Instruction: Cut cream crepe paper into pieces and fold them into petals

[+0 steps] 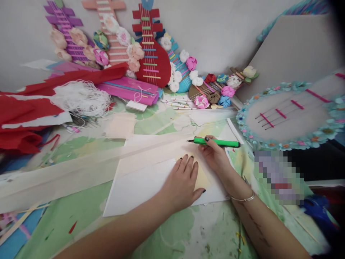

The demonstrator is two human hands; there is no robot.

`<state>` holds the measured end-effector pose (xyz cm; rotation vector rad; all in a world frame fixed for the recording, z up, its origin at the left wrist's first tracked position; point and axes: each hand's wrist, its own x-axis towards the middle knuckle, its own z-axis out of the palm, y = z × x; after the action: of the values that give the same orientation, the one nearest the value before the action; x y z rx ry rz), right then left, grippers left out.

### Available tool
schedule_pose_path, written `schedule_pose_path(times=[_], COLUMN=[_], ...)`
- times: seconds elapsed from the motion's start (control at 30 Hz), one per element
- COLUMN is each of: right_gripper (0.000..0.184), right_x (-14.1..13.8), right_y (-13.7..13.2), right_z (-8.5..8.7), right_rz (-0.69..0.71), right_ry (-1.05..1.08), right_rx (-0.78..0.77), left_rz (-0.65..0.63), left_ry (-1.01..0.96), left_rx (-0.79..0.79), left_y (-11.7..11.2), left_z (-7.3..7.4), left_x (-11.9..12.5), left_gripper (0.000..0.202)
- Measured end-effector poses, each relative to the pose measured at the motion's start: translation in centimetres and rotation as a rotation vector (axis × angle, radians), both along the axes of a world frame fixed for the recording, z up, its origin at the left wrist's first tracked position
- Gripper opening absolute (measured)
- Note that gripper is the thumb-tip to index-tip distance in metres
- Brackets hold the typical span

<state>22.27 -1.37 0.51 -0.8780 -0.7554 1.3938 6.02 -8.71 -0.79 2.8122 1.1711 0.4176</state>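
Note:
My left hand [183, 181] lies flat, palm down with its fingers spread, across a strip of cream paper [151, 156] and the white sheet [134, 194] beneath it. Just beyond and to the right, my right hand [215, 154] grips a green pen [225, 142] between thumb and fingers. The pen's thin dark tip points left, close above the cream strip; whether it touches the paper I cannot tell. From under my hand the long strip runs out to the left edge of the table. A small piece of yellowish paper shows beside my left fingers.
Decorated paper instruments, among them a red one [153, 63], lean on the wall behind. White string [82, 97] lies tangled on red sheets [24, 111] at the left. A flower-edged round instrument [291, 115] stands at the right. Small rolled sticks [178, 104] lie at the back.

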Motion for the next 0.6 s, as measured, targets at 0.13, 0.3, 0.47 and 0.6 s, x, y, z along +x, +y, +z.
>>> schedule_pose_path(times=[0.13,0.3,0.47,0.6], right_gripper=[0.023,0.018,0.017,0.017], right_x=[-0.3,-0.6,-1.0,-1.1], right_y=[-0.6,-1.2,-1.4,-1.3], right_z=[0.3,0.5,0.5,0.6], right_rz=[0.06,0.191,0.224,0.24], right_ry=[-0.066,-0.177,-0.222,-0.238], right_rx=[0.009,0.013,0.016,-0.001], left_rz=[-0.001,0.005,0.001,0.004], left_ry=[-0.001,-0.001,-0.01,-0.021], left_rx=[-0.016,0.014,0.036,0.042], left_y=[0.0,-0.1,0.1,0.1], left_z=[-0.1,-0.4,-0.5,-0.4], left_x=[0.0,0.1,0.0,0.1], left_gripper=[0.072,0.073,0.073,0.072])
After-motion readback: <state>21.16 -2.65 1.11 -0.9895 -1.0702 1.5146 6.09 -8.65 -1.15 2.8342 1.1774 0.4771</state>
